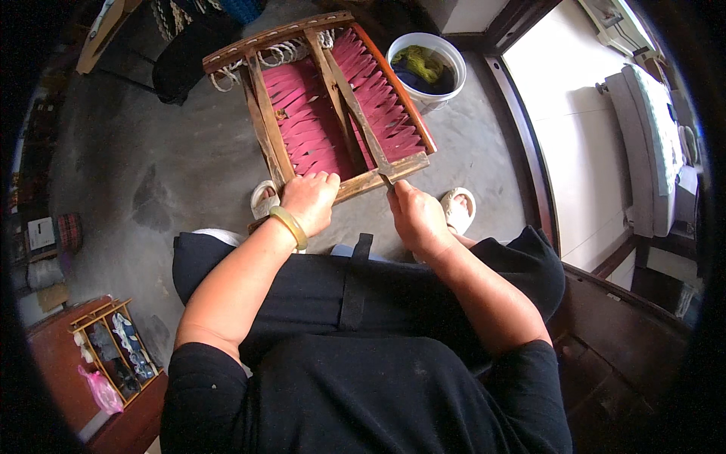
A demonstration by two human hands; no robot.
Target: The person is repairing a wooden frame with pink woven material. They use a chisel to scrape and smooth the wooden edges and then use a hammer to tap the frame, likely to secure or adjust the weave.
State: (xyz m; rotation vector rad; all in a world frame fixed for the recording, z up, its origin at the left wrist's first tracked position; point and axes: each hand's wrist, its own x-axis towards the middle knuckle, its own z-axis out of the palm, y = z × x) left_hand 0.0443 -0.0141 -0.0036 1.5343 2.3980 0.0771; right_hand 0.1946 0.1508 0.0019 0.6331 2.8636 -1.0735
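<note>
Working at wooden frame (334, 94), just beyond knees | clasping its near edge with left hand (310, 200) | clutching long flat tool (365, 130) in right hand (414, 216) | pink strips (306, 113) apparently largely strung across; remaining work unclear

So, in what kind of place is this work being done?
Probably a home: what looks like a bed stands beyond the dark door frame, and pale slippers are worn on the concrete-like floor.

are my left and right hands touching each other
Apart: the head view shows a stretch of wooden rail between the left hand and the right hand.
</note>
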